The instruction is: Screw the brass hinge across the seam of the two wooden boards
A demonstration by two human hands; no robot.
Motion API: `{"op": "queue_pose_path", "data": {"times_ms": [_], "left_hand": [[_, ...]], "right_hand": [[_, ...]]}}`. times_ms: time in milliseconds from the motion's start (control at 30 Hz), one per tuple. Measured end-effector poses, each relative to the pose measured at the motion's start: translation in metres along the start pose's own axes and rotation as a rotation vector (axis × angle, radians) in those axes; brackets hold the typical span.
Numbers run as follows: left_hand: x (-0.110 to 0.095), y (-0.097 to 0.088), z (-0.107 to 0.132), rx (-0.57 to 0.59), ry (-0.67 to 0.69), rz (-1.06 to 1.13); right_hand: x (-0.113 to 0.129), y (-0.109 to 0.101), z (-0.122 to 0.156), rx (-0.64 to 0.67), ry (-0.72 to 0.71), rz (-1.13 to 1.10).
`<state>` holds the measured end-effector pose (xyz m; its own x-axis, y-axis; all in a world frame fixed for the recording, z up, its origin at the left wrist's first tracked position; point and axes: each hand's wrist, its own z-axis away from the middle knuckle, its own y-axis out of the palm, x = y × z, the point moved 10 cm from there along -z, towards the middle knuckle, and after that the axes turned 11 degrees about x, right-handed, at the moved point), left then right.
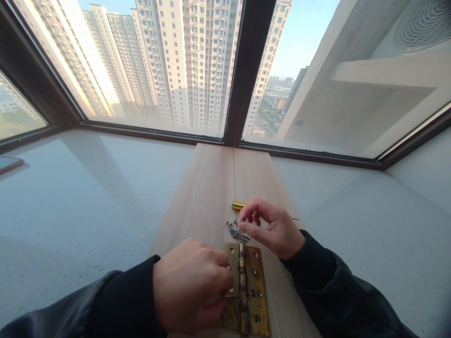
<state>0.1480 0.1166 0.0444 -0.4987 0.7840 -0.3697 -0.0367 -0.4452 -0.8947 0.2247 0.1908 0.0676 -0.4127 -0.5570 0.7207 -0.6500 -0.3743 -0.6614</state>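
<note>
While the left hand point(193, 284) lay curled over the left leaf point(230, 313) of a brass butt hinge point(243, 281), the right hand point(269, 227) hung just beyond, beside a small heap of loose screws point(232, 231). Opened out flat to the right of the left hand, and nearer than the right one, the hinge had its knuckles roughly along the seam point(234, 183) between two pale wooden boards point(197, 197).

The left fingers were folded into a loose fist, their tips hidden at the leaf; whether they held anything could not be told. The right thumb and forefinger were drawn nearly together, and something small and dark showed between them, perhaps a screw, either gripped or lying behind. A screwdriver point(238, 205), its yellow handle partly covered, rested beyond the right hand.

Judging by this, the step in hand was picking out a screw while the left hand steadied the hinge. The next move seemed to call for carrying a screw back toward the left hand and setting it upright in a hole, with the leaf kept in line with the seam, before the screwdriver was needed.
</note>
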Motion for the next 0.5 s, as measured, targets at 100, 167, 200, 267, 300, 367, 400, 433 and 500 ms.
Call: {"op": "queue_pose_path", "data": {"times_ms": [100,167,200,267,300,367,400,433,500], "left_hand": [[0.003,-0.006,0.001,-0.029,0.008,0.014],[0.007,-0.013,0.002,-0.084,0.03,0.017],[0.011,-0.016,0.003,-0.11,0.035,0.017],[0.019,-0.019,0.004,-0.144,0.027,0.03],[0.023,-0.02,0.004,-0.152,0.019,0.046],[0.03,-0.02,0.004,-0.146,0.005,0.082],[0.033,-0.02,0.004,-0.133,-0.002,0.095],[0.036,-0.02,0.004,-0.118,-0.014,0.097],[0.041,-0.02,0.004,-0.089,-0.048,0.089]], "right_hand": [[-0.011,0.007,0.006,0.18,0.064,-0.02],[-0.016,0.014,0.012,0.304,0.103,-0.03],[-0.019,0.016,0.014,0.354,0.122,-0.03],[-0.022,0.021,0.018,0.424,0.16,-0.016],[-0.023,0.023,0.019,0.446,0.177,-0.002],[-0.024,0.025,0.02,0.472,0.2,0.036],[-0.024,0.025,0.02,0.484,0.206,0.055],[-0.023,0.026,0.02,0.494,0.209,0.076],[-0.02,0.026,0.02,0.512,0.212,0.114]]}}
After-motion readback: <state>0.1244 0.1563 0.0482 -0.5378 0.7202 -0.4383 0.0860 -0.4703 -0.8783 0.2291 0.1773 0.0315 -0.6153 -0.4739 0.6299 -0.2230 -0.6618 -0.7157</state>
